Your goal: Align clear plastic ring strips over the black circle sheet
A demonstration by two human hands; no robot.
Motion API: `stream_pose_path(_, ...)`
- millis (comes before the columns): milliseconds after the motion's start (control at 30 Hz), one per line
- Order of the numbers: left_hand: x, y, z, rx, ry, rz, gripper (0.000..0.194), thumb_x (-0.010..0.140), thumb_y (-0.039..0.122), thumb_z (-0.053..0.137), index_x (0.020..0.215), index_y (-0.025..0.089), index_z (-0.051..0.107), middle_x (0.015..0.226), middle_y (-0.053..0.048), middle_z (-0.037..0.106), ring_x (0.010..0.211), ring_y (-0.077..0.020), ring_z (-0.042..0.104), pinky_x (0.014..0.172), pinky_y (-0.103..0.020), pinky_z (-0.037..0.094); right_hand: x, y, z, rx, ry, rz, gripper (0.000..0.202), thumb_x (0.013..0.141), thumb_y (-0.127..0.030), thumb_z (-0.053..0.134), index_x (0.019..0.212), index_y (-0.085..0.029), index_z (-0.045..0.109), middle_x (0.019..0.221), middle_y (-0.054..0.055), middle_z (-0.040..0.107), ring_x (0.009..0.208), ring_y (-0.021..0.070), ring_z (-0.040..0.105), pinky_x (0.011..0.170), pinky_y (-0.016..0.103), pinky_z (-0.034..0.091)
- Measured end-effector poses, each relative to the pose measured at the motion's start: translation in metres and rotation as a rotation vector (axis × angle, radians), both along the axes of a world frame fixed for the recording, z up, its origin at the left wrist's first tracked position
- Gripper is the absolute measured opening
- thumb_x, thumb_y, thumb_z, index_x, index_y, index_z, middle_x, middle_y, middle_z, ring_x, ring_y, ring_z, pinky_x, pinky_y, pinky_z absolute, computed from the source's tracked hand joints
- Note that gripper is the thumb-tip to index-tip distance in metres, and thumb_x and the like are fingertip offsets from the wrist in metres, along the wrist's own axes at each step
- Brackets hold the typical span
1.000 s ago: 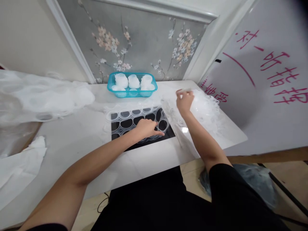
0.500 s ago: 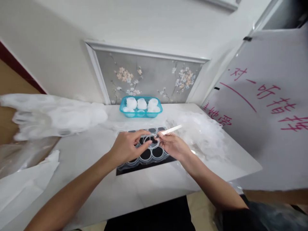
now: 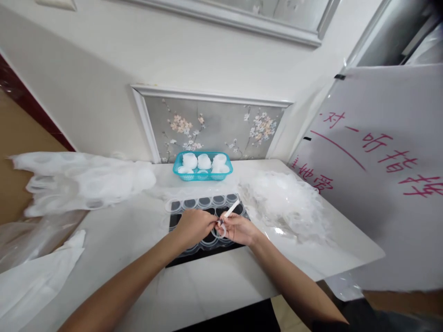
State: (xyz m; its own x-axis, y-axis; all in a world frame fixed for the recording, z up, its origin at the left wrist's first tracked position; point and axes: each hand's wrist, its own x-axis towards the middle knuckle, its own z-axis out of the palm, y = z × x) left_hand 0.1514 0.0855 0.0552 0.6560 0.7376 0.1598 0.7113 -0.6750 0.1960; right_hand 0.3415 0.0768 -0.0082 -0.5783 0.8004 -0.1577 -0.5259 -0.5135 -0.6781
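Note:
Above a black mat (image 3: 207,251) bearing several clear round rings, my two hands meet. My right hand (image 3: 238,228) is closed on a white stick-like tool (image 3: 231,208) with a dark tip, angled up to the right. A translucent ring (image 3: 220,231) hangs between the hands at the tool's tip. My left hand (image 3: 195,227) is closed, its fingertips pinched at the ring's upper left edge beside the tool's tip; its thumb is mostly hidden.
A blue basket (image 3: 203,176) of white round pieces stands against the wall. White netting (image 3: 90,182) lies left, a translucent white heap (image 3: 287,203) right. A whiteboard (image 3: 380,221) with red writing stands beyond the table's right edge.
My left hand has gone from spread fingers to a pinch at the ring, right beside my right hand. The tool is tilted more steeply, and the camera view has shifted.

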Motion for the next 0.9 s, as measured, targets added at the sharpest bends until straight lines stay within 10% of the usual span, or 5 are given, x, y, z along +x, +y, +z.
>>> stream_pose_path(167, 0.004, 0.006, -0.013, -0.370, -0.193, 0.011, 0.031, 0.081, 0.038, 0.052, 0.066, 0.018, 0.072, 0.051, 0.000, 0.052, 0.050, -0.0108, 0.041, 0.051, -0.025, 0.022, -0.003, -0.011, 0.009, 0.111, 0.143, 0.081, 0.032, 0.058, -0.040, 0.082, 0.073, -0.023, 0.059, 0.091, -0.001, 0.069, 0.075, 0.0113, 0.066, 0.069, 0.023, 0.050)
stream_pose_path(333, 0.014, -0.006, -0.025, -0.581, -0.259, -0.083, 0.057, 0.088, 0.060, 0.036, 0.093, 0.016, 0.072, 0.051, 0.003, 0.046, 0.047, -0.0087, 0.037, 0.047, -0.022, 0.027, 0.008, -0.012, 0.035, 0.326, -0.159, -0.409, 0.025, 0.068, -0.049, 0.070, 0.079, -0.027, 0.064, 0.115, -0.001, 0.064, 0.066, 0.0076, 0.060, 0.041, 0.015, 0.034)
stream_pose_path(433, 0.024, -0.024, -0.032, -0.415, -0.162, -0.091, 0.059, 0.087, 0.064, 0.034, 0.122, 0.023, 0.059, 0.065, -0.001, 0.061, 0.055, -0.0140, 0.052, 0.053, -0.024, 0.034, 0.027, -0.011, 0.039, 0.424, -0.524, -0.625, 0.023, 0.071, -0.039, 0.070, 0.086, -0.021, 0.068, 0.113, 0.004, 0.065, 0.070, 0.0120, 0.062, 0.041, 0.018, 0.033)
stream_pose_path(567, 0.039, -0.039, -0.045, -0.035, 0.184, -0.147, 0.060, 0.088, 0.063, 0.034, 0.132, 0.025, 0.051, 0.080, -0.010, 0.070, 0.069, -0.0268, 0.064, 0.058, -0.030, 0.039, 0.052, -0.025, 0.014, 0.432, -0.897, -0.535, 0.028, 0.072, -0.042, 0.068, 0.079, -0.015, 0.071, 0.081, 0.006, 0.070, 0.048, 0.0107, 0.055, 0.045, 0.023, 0.038)
stream_pose_path(900, 0.057, -0.035, -0.049, -0.094, 0.330, -0.103, 0.074, 0.081, 0.075, 0.026, 0.136, 0.029, 0.047, 0.073, -0.012, 0.069, 0.070, -0.0281, 0.065, 0.056, -0.029, 0.036, 0.055, -0.049, -0.012, 0.506, -1.182, -0.543, 0.033, 0.078, -0.044, 0.059, 0.068, -0.014, 0.069, 0.057, 0.003, 0.064, 0.043, 0.0107, 0.048, 0.045, 0.024, 0.036)
